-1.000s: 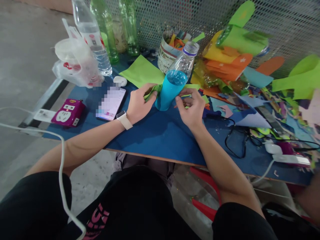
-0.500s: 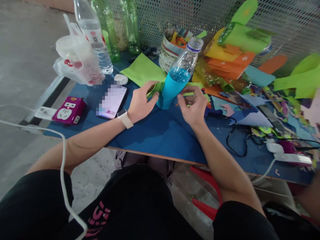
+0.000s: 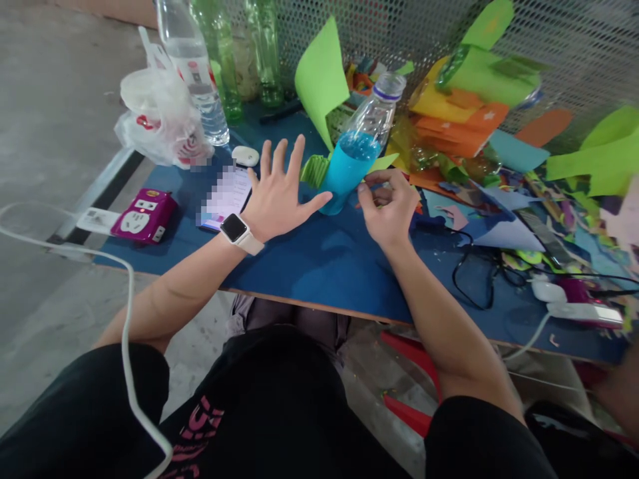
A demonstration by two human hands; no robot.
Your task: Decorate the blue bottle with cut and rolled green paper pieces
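A clear plastic bottle (image 3: 352,166) with a bright blue lower part stands in front of me on the blue table. My left hand (image 3: 278,189), fingers spread wide, hovers left of it with nothing in the grasp; its thumb tip comes up to the bottle's base. Pleated green paper (image 3: 314,171) shows between that hand and the bottle. Behind them a light green sheet (image 3: 323,73) stands raised and curved. On the other side my right hand (image 3: 392,207) is closed in a pinch by the bottle; whatever is between its fingertips is hidden.
To the left are a phone (image 3: 227,193), a white earbud case (image 3: 245,156), a purple power adapter (image 3: 144,216), a bagged cup (image 3: 160,120) and a water bottle (image 3: 200,86). Coloured paper scraps (image 3: 499,206) and a black cable (image 3: 462,266) spread on the right.
My left hand has let go of the pleated paper beside the bottle and spread open. The green sheet, flat on the table before, now stands up. My right hand has hardly moved.
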